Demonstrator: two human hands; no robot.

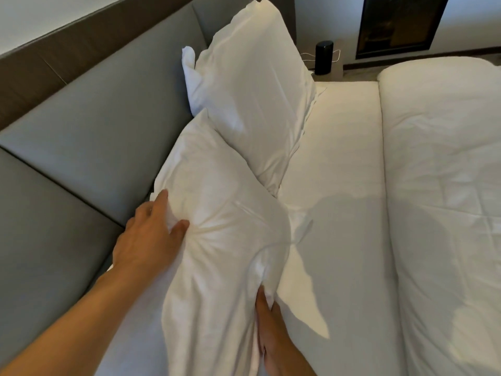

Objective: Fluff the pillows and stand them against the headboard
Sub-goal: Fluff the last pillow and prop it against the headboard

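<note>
A white pillow leans against the grey padded headboard right in front of me. My left hand grips its upper left edge, thumb pressed into the fabric. My right hand pinches its lower right edge from the mattress side. Farther along the headboard a second white pillow stands upright, overlapping the near pillow's far corner. A third white pillow peeks out behind the second one.
The white fitted sheet covers the mattress to the right of the pillows. A rolled-back white duvet lies along the right side. A black speaker with a white cable sits on a nightstand beyond the bed.
</note>
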